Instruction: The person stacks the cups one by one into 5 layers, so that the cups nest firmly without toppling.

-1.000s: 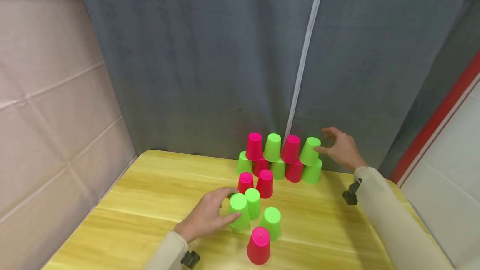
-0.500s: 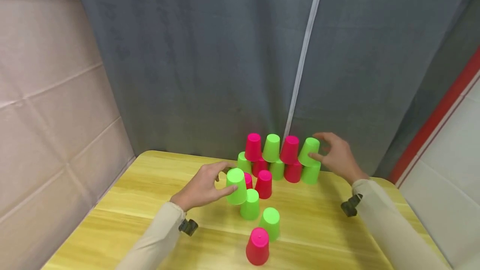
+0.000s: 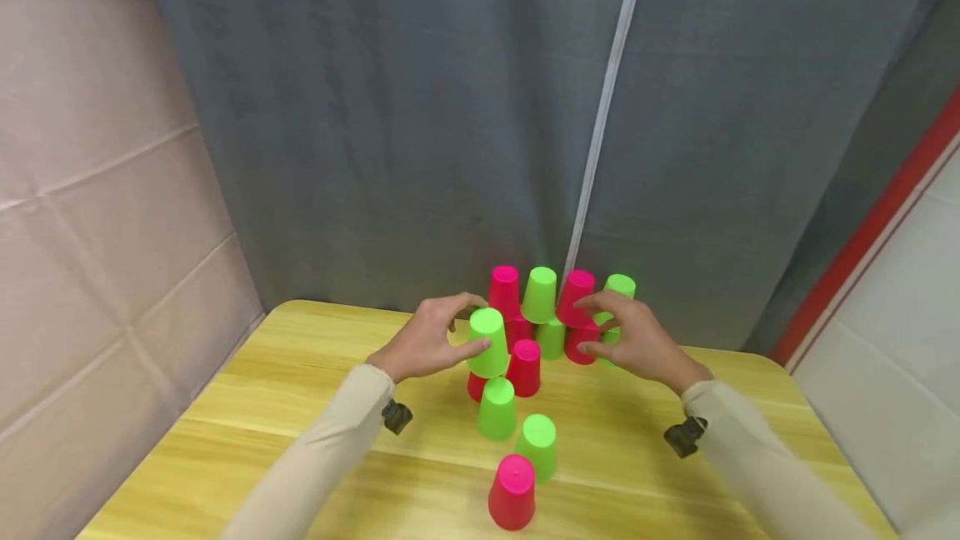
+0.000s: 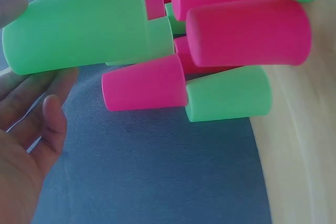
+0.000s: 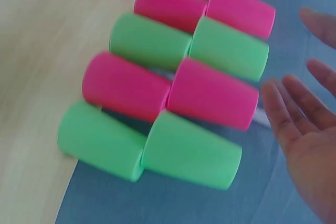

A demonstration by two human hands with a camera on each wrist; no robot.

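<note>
Left hand (image 3: 420,344) pinches a green cup (image 3: 487,343) between thumb and fingers, lifted off the desk (image 3: 300,407), just left of the stacked cup wall (image 3: 555,311). Right hand (image 3: 637,344), fingers spread, hovers at the wall's right end. Best lowered squarely and gently; a nudge would likely topple the wall.

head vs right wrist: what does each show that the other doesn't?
Head only: the left hand gripping a green cup, three loose cups near the front of the yellow table, both sleeves, and the beige wall.

Right wrist only: the open palm of the right hand close up, clear of the cups, with its fingers spread.

Both: the two-tier wall of pink and green cups against the grey curtain.
</note>
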